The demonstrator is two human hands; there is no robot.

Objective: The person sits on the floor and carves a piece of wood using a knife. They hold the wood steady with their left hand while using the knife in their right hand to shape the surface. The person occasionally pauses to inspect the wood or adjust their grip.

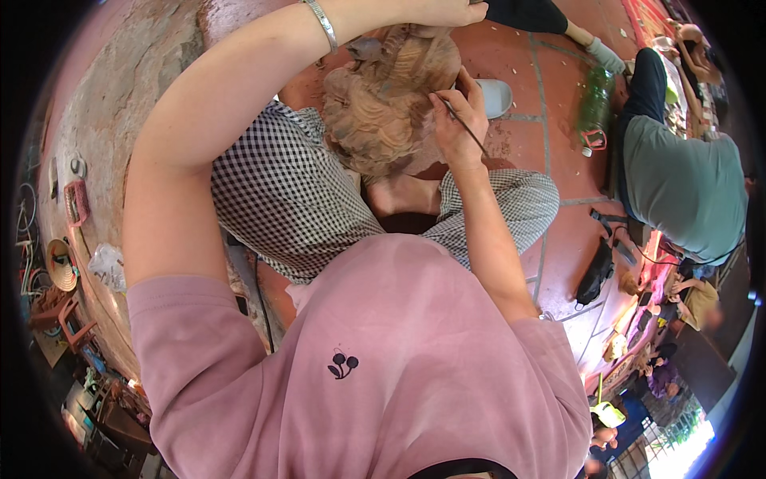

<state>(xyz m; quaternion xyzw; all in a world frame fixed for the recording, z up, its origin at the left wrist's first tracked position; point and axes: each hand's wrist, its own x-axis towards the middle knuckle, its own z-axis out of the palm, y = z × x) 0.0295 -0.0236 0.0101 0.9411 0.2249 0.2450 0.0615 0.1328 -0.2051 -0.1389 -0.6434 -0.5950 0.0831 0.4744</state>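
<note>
A brown carved sculpture (379,100) with swirling, layered relief stands on the floor between my crossed legs. My left arm, with a silver bracelet (321,24) at the wrist, reaches over its top. The upper frame edge cuts off most of my left hand (451,11), so its grip is hidden. At the sculpture's right side, my right hand (464,128) is closed around a thin, dark, stick-like tool (471,134). The tool's rear end points down toward my wrist; its working tip cannot be made out behind the fingers.
Beyond my right hand, a pale slipper (495,97) lies on red floor tiles (570,164). Farther right are a green plastic bottle (594,100), a black pouch (595,271) and a seated person in a grey-green shirt (682,188). A large weathered slab (120,96) lies left.
</note>
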